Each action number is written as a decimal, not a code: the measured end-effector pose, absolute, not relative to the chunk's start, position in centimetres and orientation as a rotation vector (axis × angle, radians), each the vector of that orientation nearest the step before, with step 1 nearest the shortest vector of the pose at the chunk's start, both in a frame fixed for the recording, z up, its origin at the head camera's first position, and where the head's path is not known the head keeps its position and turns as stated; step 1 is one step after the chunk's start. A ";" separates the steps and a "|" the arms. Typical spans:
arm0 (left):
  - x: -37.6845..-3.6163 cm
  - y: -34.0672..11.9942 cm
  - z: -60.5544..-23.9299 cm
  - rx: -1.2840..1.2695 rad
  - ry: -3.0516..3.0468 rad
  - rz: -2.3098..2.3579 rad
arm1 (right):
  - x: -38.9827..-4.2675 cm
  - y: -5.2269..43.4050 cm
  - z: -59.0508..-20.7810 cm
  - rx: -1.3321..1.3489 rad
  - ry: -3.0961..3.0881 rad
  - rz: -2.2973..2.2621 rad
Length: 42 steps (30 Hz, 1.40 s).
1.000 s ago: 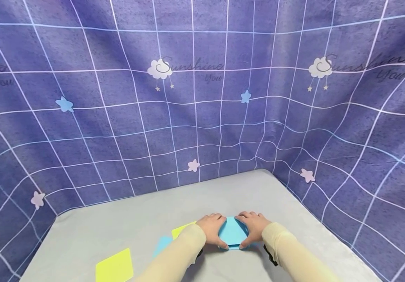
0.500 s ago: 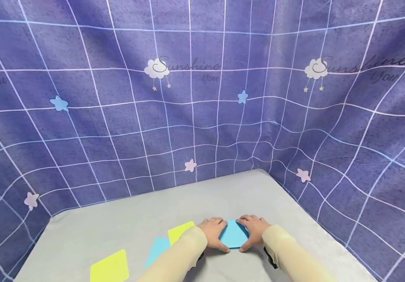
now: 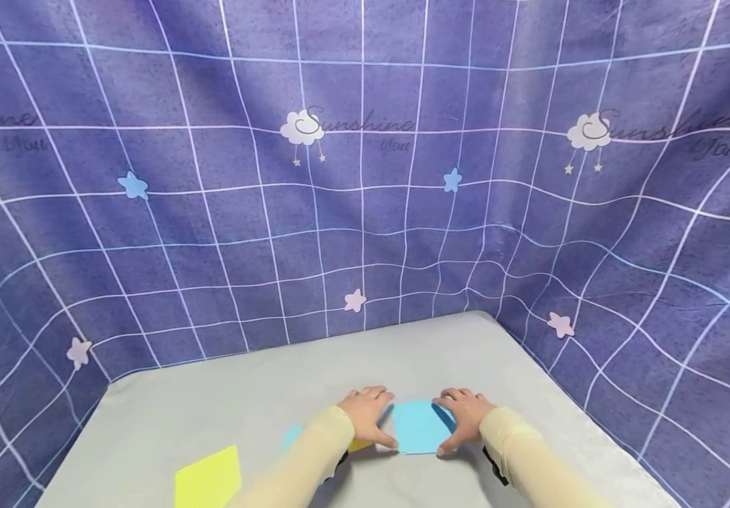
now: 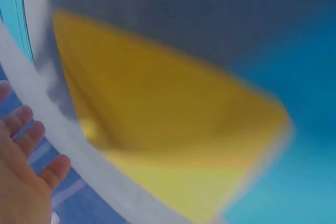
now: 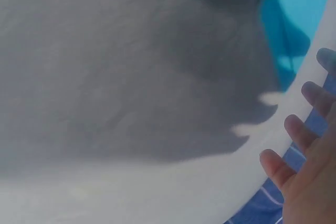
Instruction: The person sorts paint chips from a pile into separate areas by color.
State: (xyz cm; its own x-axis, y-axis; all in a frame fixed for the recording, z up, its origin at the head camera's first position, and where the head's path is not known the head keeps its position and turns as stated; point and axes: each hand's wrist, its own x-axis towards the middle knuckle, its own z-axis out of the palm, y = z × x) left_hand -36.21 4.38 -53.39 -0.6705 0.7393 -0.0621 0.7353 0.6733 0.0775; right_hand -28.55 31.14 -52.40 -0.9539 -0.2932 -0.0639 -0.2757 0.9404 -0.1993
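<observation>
Your left hand [image 3: 368,416] and right hand [image 3: 463,416] rest on the grey surface [image 3: 263,395], framing a folded blue paper [image 3: 421,427] that lies flat between them near the front edge. Your right hand touches the paper's right edge with relaxed, spread fingers; your left hand, fingers likewise loose and straight, sits at its left edge. A yellow sheet [image 3: 360,445] peeks from under your left wrist beside another blue sheet [image 3: 291,437], and a second yellow sheet [image 3: 207,480] lies further left. A purple grid-patterned curtain [image 3: 365,176] backs the scene.
</observation>
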 end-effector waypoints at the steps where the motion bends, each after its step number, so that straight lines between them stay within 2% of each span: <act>1: -36.5 3.6 -53.3 1.206 2.801 0.081 | -28.7 30.9 -52.1 -0.450 3.005 -0.288; 10: -38.8 -2.8 -53.1 1.031 2.870 0.083 | -30.6 28.4 -51.7 -0.518 2.994 -0.232; 15: -38.6 -4.7 -53.2 0.967 2.864 0.065 | -31.9 26.1 -52.6 -0.576 2.980 -0.228; 26: -36.5 -4.2 -53.2 0.904 2.811 0.090 | -33.4 19.1 -52.8 -0.696 2.912 -0.207; 42: -37.0 -5.8 -53.1 0.964 2.818 0.156 | -35.1 15.4 -53.0 -0.779 2.856 -0.331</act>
State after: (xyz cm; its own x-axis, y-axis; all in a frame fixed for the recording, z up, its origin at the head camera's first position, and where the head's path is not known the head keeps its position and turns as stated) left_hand -37.03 -5.84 -53.14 -0.7799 0.6151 -0.1159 0.5985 0.7871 0.1494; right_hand -35.11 15.39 -52.97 -0.8511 -0.5160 -0.0972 -0.4800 0.8396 -0.2542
